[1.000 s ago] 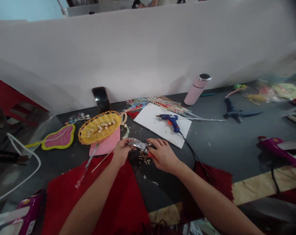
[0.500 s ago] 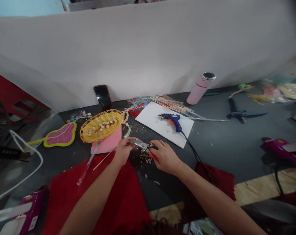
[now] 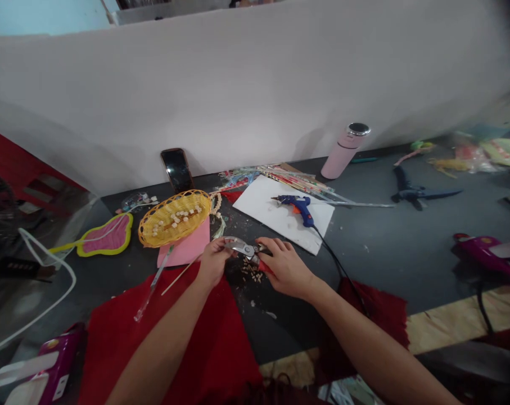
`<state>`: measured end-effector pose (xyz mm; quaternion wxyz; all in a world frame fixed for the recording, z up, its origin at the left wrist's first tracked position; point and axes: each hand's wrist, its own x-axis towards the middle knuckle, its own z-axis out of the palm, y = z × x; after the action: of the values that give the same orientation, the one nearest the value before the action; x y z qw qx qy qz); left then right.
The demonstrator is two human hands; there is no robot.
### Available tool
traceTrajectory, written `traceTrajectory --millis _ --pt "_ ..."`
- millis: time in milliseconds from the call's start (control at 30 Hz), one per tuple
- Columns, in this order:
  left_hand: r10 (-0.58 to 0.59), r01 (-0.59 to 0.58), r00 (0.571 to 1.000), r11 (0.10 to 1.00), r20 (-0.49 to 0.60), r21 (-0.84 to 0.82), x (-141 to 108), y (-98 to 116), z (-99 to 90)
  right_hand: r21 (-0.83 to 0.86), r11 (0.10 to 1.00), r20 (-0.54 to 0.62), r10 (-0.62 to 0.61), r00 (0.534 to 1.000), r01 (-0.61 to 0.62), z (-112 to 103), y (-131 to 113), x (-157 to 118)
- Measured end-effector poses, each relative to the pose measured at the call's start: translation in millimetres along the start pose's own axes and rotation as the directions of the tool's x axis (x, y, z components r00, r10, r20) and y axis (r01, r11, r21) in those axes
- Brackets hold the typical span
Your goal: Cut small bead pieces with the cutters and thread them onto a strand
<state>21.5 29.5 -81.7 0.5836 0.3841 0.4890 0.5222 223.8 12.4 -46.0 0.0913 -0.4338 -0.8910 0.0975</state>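
My right hand [image 3: 286, 267] is wrapped around the red handles of a pair of pruning shears [image 3: 243, 247], whose metal blades point left toward my other hand. My left hand [image 3: 215, 261] is closed at the blade tips, fingers pinched on a thin wooden stick [image 3: 181, 275] that trails out behind it to the lower left. The stick's front end is hidden by the fingers and blades. Beneath the shears, several short cut wooden pieces [image 3: 251, 271] lie scattered on the dark table [image 3: 288, 332].
Left of my hands stands a yellow woven basket [image 3: 187, 230] holding small pale pieces, partly over pink paper [image 3: 191, 247]. A blue glue gun [image 3: 299, 208] rests on a white board [image 3: 258, 197]. Red cloth [image 3: 212, 349] covers the near left. Further back are a phone [image 3: 177, 169] and a pink bottle [image 3: 343, 154].
Both hands stay in nearly the same place. The right hand's fingers have shifted slightly on the shears' handles, and the camera view has moved a little.
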Motion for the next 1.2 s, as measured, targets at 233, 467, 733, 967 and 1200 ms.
traceTrajectory --millis 233,467,733,967,1200 --pt "-0.01 0.01 0.999 1.0 0.035 -0.004 0.0 1.0 -1.9 0.016 1.0 -0.009 -0.01 1.0 0.01 -0.9 -0.2 -1.1" --pt "-0.05 0.053 0.998 0.996 0.048 -0.072 -1.7 5.7 0.1 0.025 1.0 0.004 -0.018 1.0 0.018 1.5 0.8 -0.8" --pt "-0.054 0.049 0.997 0.995 0.055 0.092 2.0 11.5 -2.4 -0.027 0.999 0.005 0.036 0.999 -0.036 5.7 2.3 -0.9" --pt "0.332 -0.263 0.937 0.872 -0.105 0.413 0.6 35.6 -8.8 -0.175 0.981 -0.013 0.086 0.996 -0.087 -3.0 4.7 0.1" --pt "0.457 -0.5 0.813 0.229 0.361 0.835 -4.1 38.3 -0.5 -0.242 0.968 -0.058 0.05 0.997 -0.062 -13.9 -3.4 -2.2"
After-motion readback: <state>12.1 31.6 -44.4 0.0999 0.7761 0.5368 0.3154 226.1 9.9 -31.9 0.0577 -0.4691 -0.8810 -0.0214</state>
